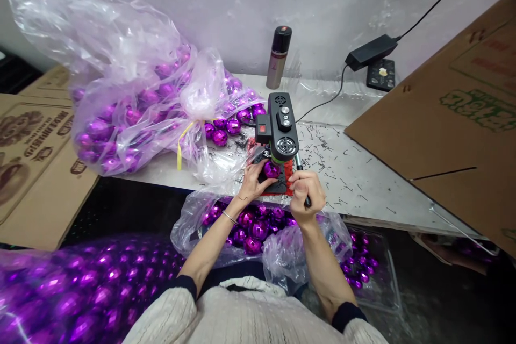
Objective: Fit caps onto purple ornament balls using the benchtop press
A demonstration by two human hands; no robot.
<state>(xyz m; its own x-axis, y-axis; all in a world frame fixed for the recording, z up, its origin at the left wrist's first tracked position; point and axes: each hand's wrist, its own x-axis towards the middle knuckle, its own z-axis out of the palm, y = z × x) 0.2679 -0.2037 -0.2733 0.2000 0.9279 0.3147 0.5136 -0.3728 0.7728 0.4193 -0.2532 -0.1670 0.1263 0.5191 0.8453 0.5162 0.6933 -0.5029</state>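
Under the head of a small black machine [284, 126], my left hand [253, 180] holds a shiny purple faceted ball [271, 169] between thumb and fingers. My right hand [307, 193] is closed round the black grip of the machine's lever [308, 201], to the right of the ball. A red mat [290, 185] with a dark plate lies beneath the machine. More purple balls [258, 230] fill an open clear bag on my lap, below both hands. Several loose purple balls [220, 137] rest on the table left of the machine.
A large tied plastic bag of purple balls [100, 129] lies at left. Behind stand a spray can [279, 59] and a black power adapter [371, 52]. Cardboard boxes flank both sides, the right one [435, 161] close to the table. Small dark pins are scattered on the table [350, 172].
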